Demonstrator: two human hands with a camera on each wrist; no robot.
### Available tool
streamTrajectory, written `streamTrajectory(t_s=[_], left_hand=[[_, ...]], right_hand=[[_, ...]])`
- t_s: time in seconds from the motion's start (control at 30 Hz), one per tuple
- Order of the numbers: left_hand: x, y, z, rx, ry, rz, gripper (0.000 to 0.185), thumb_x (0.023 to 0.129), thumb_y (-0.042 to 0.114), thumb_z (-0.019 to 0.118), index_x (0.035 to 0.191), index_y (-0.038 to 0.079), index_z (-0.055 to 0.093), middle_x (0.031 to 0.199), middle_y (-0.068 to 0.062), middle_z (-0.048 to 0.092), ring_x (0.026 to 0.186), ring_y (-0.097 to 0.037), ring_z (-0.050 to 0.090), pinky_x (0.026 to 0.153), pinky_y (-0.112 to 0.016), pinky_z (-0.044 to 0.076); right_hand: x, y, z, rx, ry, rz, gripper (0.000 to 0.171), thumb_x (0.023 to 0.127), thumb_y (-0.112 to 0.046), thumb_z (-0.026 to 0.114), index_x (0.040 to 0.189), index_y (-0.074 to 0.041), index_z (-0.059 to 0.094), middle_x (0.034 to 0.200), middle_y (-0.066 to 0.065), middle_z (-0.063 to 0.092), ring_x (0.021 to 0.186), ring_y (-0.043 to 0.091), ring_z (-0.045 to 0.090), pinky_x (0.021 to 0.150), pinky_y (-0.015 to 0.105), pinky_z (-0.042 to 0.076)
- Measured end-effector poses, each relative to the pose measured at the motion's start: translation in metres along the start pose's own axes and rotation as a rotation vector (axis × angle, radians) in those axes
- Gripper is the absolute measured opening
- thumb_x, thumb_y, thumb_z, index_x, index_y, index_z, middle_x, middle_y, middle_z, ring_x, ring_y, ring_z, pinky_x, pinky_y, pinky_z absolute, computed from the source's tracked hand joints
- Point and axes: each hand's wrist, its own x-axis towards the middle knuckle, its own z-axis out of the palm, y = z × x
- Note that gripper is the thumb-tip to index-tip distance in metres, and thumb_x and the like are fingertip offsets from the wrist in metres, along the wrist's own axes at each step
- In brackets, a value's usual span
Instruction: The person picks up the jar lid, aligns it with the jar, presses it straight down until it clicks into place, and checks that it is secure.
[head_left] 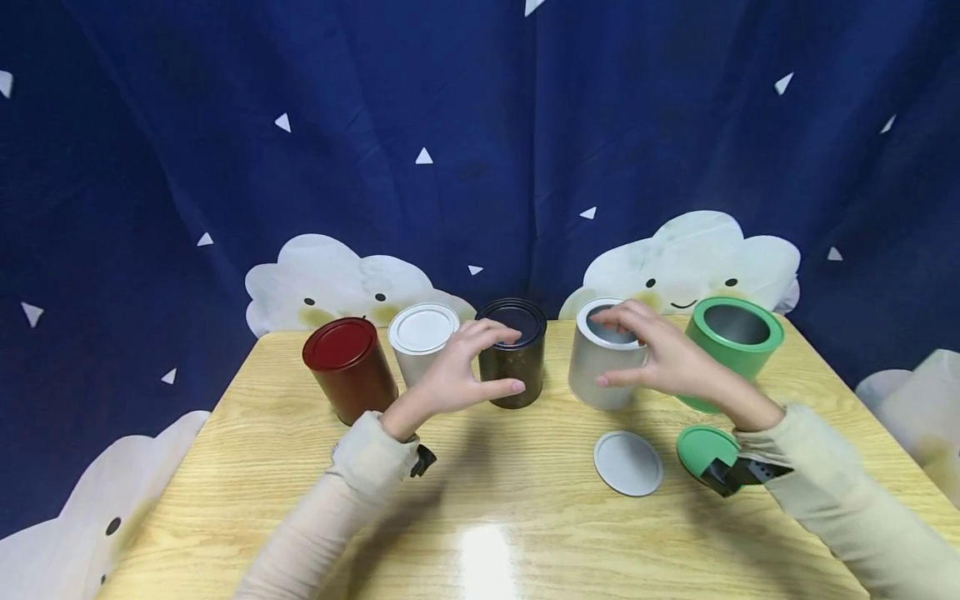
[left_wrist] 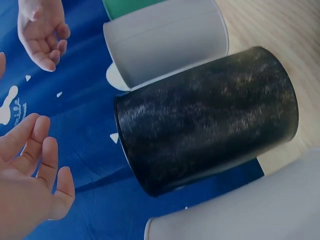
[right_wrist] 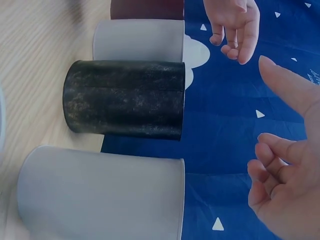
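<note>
Black tin (head_left: 514,354), mid-frame and lidded, sits between two relaxed, spread hands holding nothing.
Left hand (head_left: 459,373) hovers beside it; right hand (head_left: 660,354) hangs over the open silver tin (head_left: 602,354). That tin and the green tin (head_left: 731,346) look empty, with silver lid (head_left: 627,463) and green lid (head_left: 701,448) off at lower right; red tin (head_left: 348,367) and white tin (head_left: 420,342) remain lidded.

On the table (head_left: 300,500), 5 cans stand in a row, 2 lids lying before them.
</note>
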Motion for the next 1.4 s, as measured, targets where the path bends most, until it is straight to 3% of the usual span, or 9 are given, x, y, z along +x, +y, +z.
streamTrajectory(t_s=[0.23,0.57,0.9,1.13,1.4], left_hand=[[0.0,0.003,0.009,-0.016,0.003,0.068,0.053,0.067,0.021,0.08,0.112,0.002,0.06,0.106,-0.008,0.059,0.098,-0.02,0.047,0.085,-0.033,0.036],[0.001,0.008,0.027,-0.052,-0.034,0.106,0.056,0.067,0.021,0.08,0.114,0.003,0.059,0.104,-0.004,0.058,0.097,-0.017,0.047,0.086,-0.03,0.036],[0.0,0.012,0.046,-0.068,-0.086,0.05,0.058,0.066,0.021,0.081,0.116,0.004,0.058,0.1,-0.003,0.059,0.1,-0.019,0.049,0.089,-0.036,0.034],[0.001,0.014,0.062,-0.066,-0.11,0.022,0.062,0.066,0.023,0.081,0.12,0.005,0.056,0.099,-0.004,0.057,0.092,-0.02,0.047,0.082,-0.033,0.033],[0.003,0.012,0.083,-0.016,-0.19,-0.036,0.071,0.067,0.03,0.08,0.126,0.004,0.051,0.104,-0.004,0.055,0.098,-0.017,0.044,0.082,-0.029,0.03]], right_hand=[[-0.012,0.005,-0.005,-0.042,-0.003,-0.015,0.06,0.061,-0.019,0.084,0.112,-0.004,0.056,0.1,0.004,0.055,0.088,0.021,0.05,0.075,0.037,0.04],[-0.032,0.014,-0.01,-0.086,0.016,-0.064,0.063,0.057,-0.02,0.085,0.112,-0.005,0.057,0.098,0.0,0.054,0.086,0.009,0.044,0.07,0.024,0.037],[-0.054,0.024,-0.013,-0.117,0.062,-0.006,0.062,0.054,-0.019,0.087,0.108,-0.008,0.06,0.097,-0.003,0.054,0.082,0.007,0.043,0.063,0.023,0.037],[-0.066,0.032,-0.012,-0.102,0.066,0.033,0.063,0.053,-0.015,0.087,0.11,-0.005,0.06,0.094,-0.006,0.052,0.083,0.003,0.042,0.064,0.02,0.035],[-0.078,0.044,-0.007,-0.09,0.017,0.088,0.066,0.057,-0.02,0.086,0.115,-0.007,0.058,0.1,-0.007,0.052,0.087,0.004,0.043,0.063,0.023,0.037]])
